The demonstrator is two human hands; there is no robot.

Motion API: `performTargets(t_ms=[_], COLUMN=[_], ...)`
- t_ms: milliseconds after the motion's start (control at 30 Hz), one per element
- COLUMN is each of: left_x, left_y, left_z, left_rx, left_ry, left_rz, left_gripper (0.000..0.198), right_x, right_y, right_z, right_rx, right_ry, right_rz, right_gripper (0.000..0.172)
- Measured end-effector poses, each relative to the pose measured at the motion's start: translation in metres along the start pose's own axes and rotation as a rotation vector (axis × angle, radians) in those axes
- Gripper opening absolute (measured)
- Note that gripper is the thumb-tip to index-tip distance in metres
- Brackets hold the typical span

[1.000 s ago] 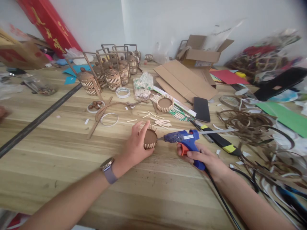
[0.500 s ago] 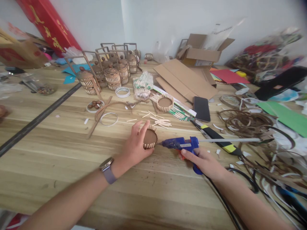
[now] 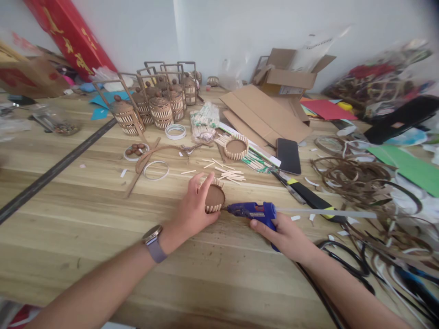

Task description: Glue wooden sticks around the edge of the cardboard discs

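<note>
My left hand point(image 3: 195, 203) is closed around a small round brown base point(image 3: 215, 197) edged with short upright wooden sticks, resting on the table. In my right hand point(image 3: 283, 233) is a blue hot glue gun point(image 3: 252, 210), its nozzle at the right edge of the base. A long pale glue stick point(image 3: 325, 212) juts from the gun's back. Just beyond the base lie loose wooden sticks point(image 3: 231, 175). Farther back sits a second stick-edged base point(image 3: 236, 147). Part of the held base is hidden by my fingers.
Several lidded stick baskets point(image 3: 161, 111) with tall handles stand at the back left. A utility knife point(image 3: 308, 194) and a phone point(image 3: 288, 156) lie to the right, near tangled brown strips point(image 3: 353, 171). Flat cardboard point(image 3: 264, 114) lies behind. A white ring point(image 3: 156, 170) is at left.
My right hand has shifted the glue gun slightly left and tilted it, its rear end lower, with the nozzle still by the base. My left hand and the base have stayed put.
</note>
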State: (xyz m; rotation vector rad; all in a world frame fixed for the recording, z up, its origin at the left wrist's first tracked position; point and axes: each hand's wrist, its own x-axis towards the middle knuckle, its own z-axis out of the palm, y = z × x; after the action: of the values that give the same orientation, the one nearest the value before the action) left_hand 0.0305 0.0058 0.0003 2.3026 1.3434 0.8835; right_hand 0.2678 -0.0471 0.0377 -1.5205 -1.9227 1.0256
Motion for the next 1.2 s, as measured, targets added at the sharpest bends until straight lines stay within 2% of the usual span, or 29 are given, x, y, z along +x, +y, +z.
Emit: performTargets(t_ms=[1200], left_x=[0.0004], left_y=[-0.0005], left_z=[-0.0005], left_rx=[-0.01], left_ry=[0.001], left_rz=[0.019], left_gripper=[0.107], right_x=[-0.0014], right_y=[0.0007], right_z=[0.0027], right_rx=[-0.057], right_ry=[0.008], right_rz=[0.016], right_gripper=[0.035])
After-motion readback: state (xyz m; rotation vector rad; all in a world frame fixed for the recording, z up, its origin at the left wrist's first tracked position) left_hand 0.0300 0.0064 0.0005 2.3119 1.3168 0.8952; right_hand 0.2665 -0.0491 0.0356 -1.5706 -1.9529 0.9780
